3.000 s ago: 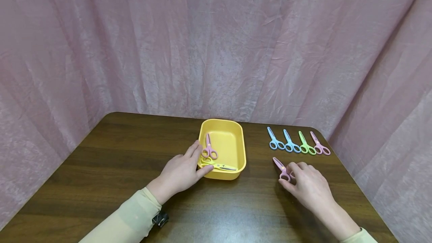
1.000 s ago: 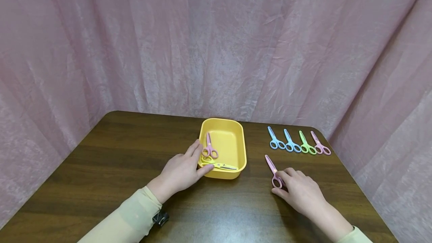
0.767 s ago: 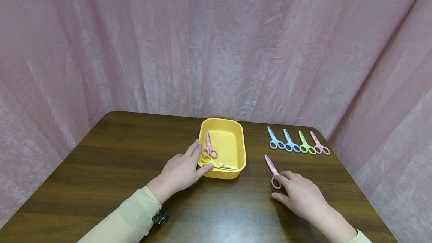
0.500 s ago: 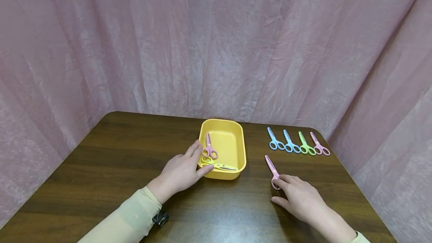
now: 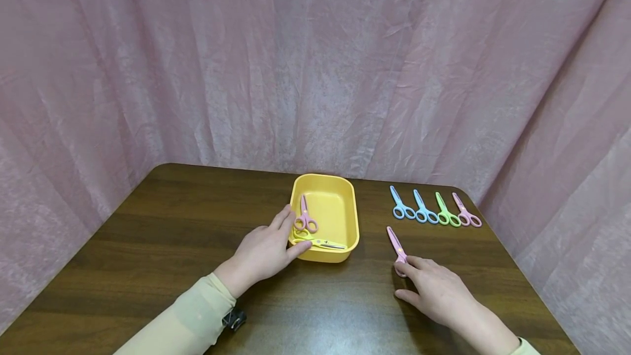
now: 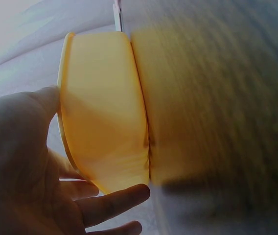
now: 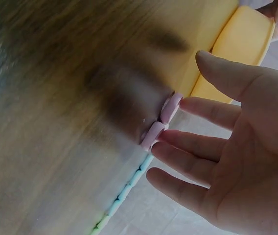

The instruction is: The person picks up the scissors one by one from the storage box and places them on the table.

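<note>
A yellow plastic bin (image 5: 351, 218) stands mid-table, with pink scissors (image 5: 304, 215) and yellow scissors (image 5: 320, 242) lying inside. My left hand (image 5: 263, 248) rests on its near left corner, fingers along the left rim and thumb over the near rim. In the left wrist view these fingers look mostly straight against the bin (image 6: 102, 98). To the right, another pair of pink scissors (image 5: 396, 243) lies flat, blades pointing away. My right hand (image 5: 439, 292) touches its finger loops with extended fingertips. The right wrist view shows the thumb apart from the pink loops (image 7: 153, 136).
At the table's far right lies a row of scissors: blue (image 5: 402, 204), blue (image 5: 425, 209), green (image 5: 447, 212) and pink (image 5: 465, 212). A pink curtain (image 5: 315, 70) hangs behind the dark wooden table (image 5: 197, 212).
The pink scissors by my right hand have shifted left and turned slightly. My right thumb has come away from the loops while the fingertips stay on them. My left hand has kept still.
</note>
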Demonstrator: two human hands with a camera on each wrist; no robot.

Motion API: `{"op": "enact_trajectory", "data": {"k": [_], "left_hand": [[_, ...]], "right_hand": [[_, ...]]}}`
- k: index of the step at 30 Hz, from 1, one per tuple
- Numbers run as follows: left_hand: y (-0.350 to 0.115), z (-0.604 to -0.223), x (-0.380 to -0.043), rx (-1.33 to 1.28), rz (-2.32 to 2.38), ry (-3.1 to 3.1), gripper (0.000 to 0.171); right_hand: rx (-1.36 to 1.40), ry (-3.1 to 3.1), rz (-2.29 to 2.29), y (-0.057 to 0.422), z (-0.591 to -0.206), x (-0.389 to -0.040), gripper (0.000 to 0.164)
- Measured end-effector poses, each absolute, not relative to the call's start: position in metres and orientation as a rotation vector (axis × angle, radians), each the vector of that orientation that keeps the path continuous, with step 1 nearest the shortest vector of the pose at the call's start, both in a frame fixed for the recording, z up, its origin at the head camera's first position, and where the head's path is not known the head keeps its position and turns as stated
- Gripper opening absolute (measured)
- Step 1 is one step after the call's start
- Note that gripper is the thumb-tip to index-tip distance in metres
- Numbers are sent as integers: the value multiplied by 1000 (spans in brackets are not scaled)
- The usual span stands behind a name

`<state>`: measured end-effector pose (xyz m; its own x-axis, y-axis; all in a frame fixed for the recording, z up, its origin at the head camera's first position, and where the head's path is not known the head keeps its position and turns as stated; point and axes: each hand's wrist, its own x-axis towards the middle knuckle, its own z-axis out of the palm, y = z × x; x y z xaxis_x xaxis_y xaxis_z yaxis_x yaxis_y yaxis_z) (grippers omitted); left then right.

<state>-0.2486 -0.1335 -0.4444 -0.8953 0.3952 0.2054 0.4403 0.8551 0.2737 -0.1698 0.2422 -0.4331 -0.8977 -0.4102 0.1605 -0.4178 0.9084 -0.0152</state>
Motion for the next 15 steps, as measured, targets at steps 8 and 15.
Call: {"op": "enact_trajectory", "data": {"k": [8, 15], "left_hand": [[-133, -445, -249, -659, -472, -2880, 87], [-134, -443, -248, -657, -479, -2888, 87]], "right_hand": [[614, -2917, 90, 243, -433, -168, 34], [625, -2947, 82, 243, -433, -167, 45]]}}
